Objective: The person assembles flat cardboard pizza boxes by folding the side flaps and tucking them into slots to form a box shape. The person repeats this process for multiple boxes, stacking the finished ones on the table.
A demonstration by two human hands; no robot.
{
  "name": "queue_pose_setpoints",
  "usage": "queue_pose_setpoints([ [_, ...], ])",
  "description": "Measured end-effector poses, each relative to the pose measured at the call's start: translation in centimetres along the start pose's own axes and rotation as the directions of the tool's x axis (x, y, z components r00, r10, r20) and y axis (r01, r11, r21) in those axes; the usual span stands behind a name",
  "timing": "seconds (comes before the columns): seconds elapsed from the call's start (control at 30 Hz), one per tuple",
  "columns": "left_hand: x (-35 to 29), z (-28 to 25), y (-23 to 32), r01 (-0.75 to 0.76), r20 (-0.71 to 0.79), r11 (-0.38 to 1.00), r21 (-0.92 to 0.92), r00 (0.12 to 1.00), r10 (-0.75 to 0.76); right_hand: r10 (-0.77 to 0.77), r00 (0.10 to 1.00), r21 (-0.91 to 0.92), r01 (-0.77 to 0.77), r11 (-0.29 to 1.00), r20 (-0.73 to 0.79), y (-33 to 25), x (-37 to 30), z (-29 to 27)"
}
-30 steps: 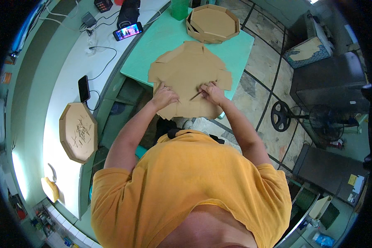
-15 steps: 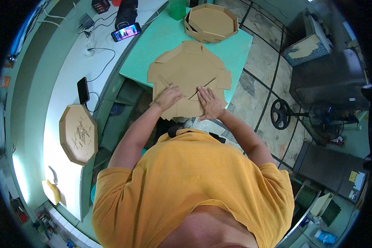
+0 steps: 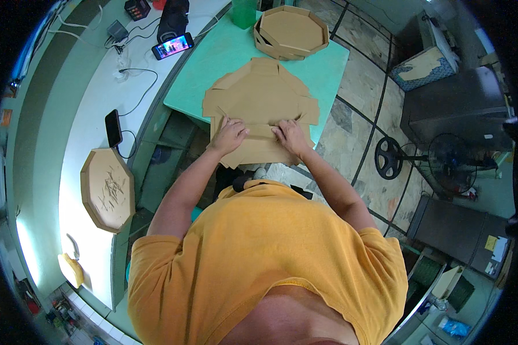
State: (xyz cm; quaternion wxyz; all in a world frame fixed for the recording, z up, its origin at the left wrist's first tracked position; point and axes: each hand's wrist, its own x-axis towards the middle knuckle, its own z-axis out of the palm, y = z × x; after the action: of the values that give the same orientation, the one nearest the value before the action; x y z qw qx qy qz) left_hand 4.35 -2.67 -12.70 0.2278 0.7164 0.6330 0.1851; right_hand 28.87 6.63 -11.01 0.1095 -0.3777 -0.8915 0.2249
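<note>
A long white counter (image 3: 92,115) runs down the left side, and a green worktop (image 3: 224,57) stands to its right, jutting over a tiled floor (image 3: 368,86). To the right on that floor are a dark cabinet (image 3: 460,109) and a black fan (image 3: 449,164). A large flat cardboard sheet (image 3: 259,98), cut with flaps around its edge, lies on the near half of the worktop and overhangs its near edge. At the far end of the worktop sits a stack of folded octagonal cardboard boxes (image 3: 292,31), well apart from the sheet's far flaps. Another octagonal box (image 3: 107,188) rests on the near part of the white counter. The left hand (image 3: 229,137) lies palm down on the near part of the sheet, fingers spread and pressing along a fold line. The right hand (image 3: 290,137) is just to the right of it, also flat on the sheet, fingers bent at the same fold; neither hand grips anything. A black phone (image 3: 113,127) lies on the counter left of the sheet, and a lit phone (image 3: 172,46) sits farther off.
</note>
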Motion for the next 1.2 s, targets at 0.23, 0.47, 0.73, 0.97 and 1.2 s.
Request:
queue_pose_setpoints([
  [0.23,-0.7,0.8,0.5,-0.074,-0.128,0.992,0.098,0.988,0.086,-0.239,0.968,-0.122,0.23,0.965,-0.069,0.1,-0.3,1.0],
  [0.47,-1.0,1.9,0.9,-0.111,-0.075,0.949,0.295,0.987,0.139,-0.461,0.887,-0.251,0.446,0.859,-0.004,0.4,-1.4,2.2],
  [0.73,-4.4,-0.9,2.9,0.042,-0.448,0.98,0.194,0.893,0.05,-0.377,0.926,-0.19,0.367,0.911,-0.017,-2.6,-0.5,2.2],
  [0.97,-5.0,1.7,4.6,0.188,0.474,-0.441,-0.878,0.47,-0.745,-0.459,0.853,-0.327,0.52,0.789,0.25,-9.0,1.0,1.6],
  [1.2,-4.6,-1.7,-0.9,-0.09,0.044,-0.149,-0.985,0.704,-0.709,-0.29,0.712,-0.136,0.267,0.954,-0.639,-9.3,3.4,-10.3],
])
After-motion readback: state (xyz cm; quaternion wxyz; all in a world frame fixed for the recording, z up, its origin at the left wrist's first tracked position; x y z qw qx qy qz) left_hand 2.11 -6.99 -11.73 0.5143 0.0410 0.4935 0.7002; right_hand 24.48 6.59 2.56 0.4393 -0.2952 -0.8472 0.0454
